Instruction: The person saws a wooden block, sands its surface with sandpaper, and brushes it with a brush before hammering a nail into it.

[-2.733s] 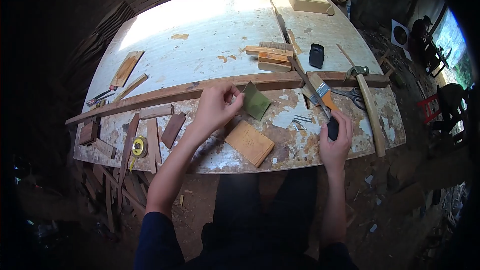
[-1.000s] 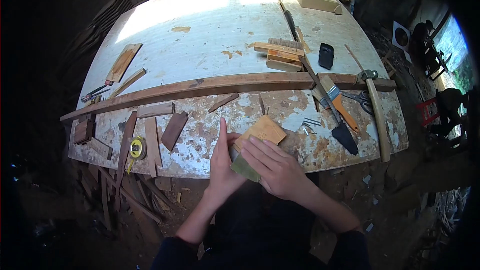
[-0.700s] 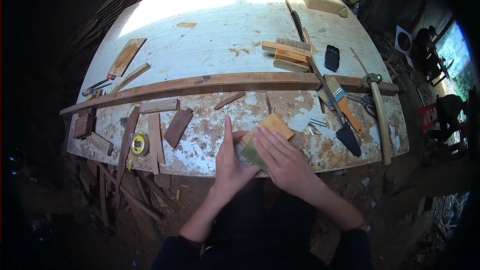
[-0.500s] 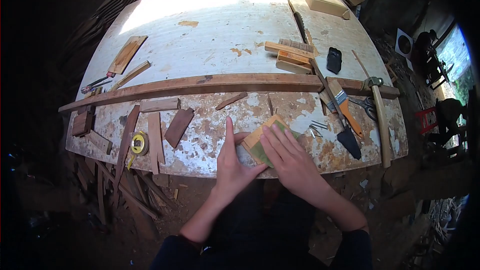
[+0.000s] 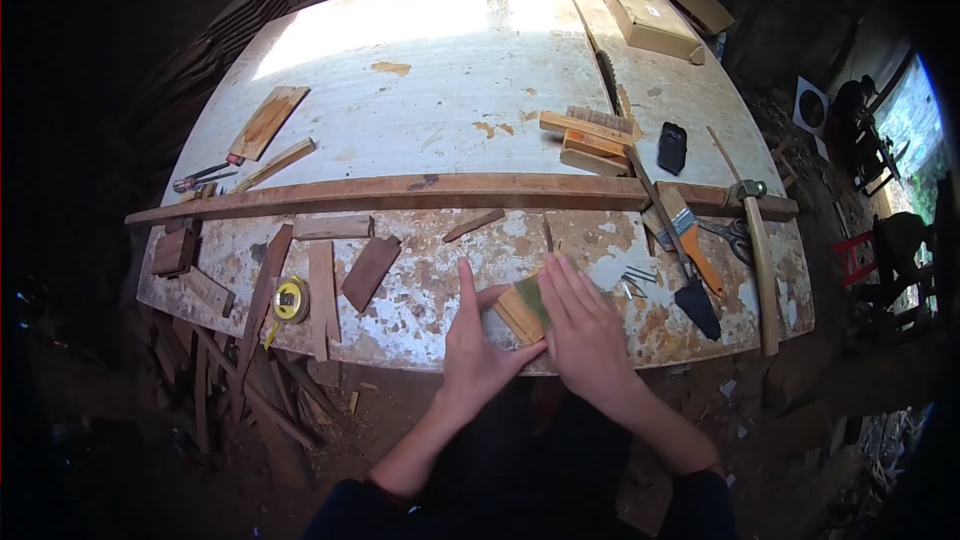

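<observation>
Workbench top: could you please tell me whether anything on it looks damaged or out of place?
Yes: the workbench paint is flaked to brown patches, worst along the near edge by the wooden block. The hammer handle seems to overhang that edge at the right.

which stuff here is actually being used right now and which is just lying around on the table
In use:
wood block
green sandpaper on the block
right hand, flat on the sandpaper
left hand, against the block

Lying about:
tape measure
hammer
paintbrush
scissors
nails
long wooden strip
</observation>
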Demonstrator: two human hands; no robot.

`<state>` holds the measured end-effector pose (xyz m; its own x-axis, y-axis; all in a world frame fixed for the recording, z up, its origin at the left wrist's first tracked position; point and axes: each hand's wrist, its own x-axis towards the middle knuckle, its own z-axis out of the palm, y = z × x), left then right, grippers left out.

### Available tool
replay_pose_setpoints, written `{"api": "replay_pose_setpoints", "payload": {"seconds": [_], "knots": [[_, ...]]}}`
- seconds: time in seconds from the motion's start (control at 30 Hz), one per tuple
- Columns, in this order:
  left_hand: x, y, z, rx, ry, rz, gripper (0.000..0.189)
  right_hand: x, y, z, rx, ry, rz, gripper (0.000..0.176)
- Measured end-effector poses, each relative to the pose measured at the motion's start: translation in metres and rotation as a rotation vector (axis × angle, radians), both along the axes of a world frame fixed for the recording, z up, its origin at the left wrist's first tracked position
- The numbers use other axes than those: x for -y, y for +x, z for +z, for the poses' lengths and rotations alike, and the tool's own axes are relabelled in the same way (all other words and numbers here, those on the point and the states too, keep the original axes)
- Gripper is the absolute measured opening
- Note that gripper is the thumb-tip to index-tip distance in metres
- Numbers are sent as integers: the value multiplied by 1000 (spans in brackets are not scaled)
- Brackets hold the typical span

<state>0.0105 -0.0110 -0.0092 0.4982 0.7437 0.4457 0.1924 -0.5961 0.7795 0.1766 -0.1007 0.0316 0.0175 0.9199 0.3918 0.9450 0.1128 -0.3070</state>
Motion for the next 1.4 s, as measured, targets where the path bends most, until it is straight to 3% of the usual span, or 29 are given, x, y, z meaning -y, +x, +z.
{"api": "replay_pose_setpoints", "payload": {"seconds": [0.1, 0.23, 0.33, 0.37, 0.5, 0.6, 0.77, 0.9, 1.0, 1.13, 1.17, 1.27, 1.3, 1.4], "knots": [[-1, -1, -14, 1, -19, 14, 155, 8, -24, -5, 76, 21, 141, 57], [4, 0, 0, -15, -16, 31, 140, -2, 13, -3, 9, -42, -155, 57], [1, -4, -15, -15, -92, 29, 155, 11, -18, -3, 43, 9, 236, 60], [1, -6, -21, -34, -54, 21, 160, 12, -16, -6, 21, 12, 262, 60], [7, -3, -5, -59, -110, 55, 157, -5, 17, 0, -34, -23, -58, 56], [2, -4, -8, -54, -69, 41, 158, 10, -22, -5, -57, 8, 212, 59], [5, -3, -8, -12, -27, 15, 156, -1, -1, 6, -16, -27, -85, 56], [2, -1, -22, 31, 13, 21, 155, 9, -17, -8, -41, 0, 199, 59], [4, 2, -2, -18, 16, 29, 156, -4, 10, 4, -57, -14, -95, 58], [0, -2, -12, -2, -11, -8, 158, 14, -26, -9, -41, 30, 191, 60], [0, 0, -11, -16, 15, 5, 158, 10, -11, -7, -132, 11, 172, 59], [3, 0, -8, -36, 16, 23, 159, 3, 3, -4, -24, 23, -82, 57], [2, 1, -6, -38, 12, 20, 159, 8, -12, -11, 67, 64, -62, 56], [1, 0, -13, -32, -47, 19, 158, 16, -11, -14, 4, 53, 174, 56]]}}
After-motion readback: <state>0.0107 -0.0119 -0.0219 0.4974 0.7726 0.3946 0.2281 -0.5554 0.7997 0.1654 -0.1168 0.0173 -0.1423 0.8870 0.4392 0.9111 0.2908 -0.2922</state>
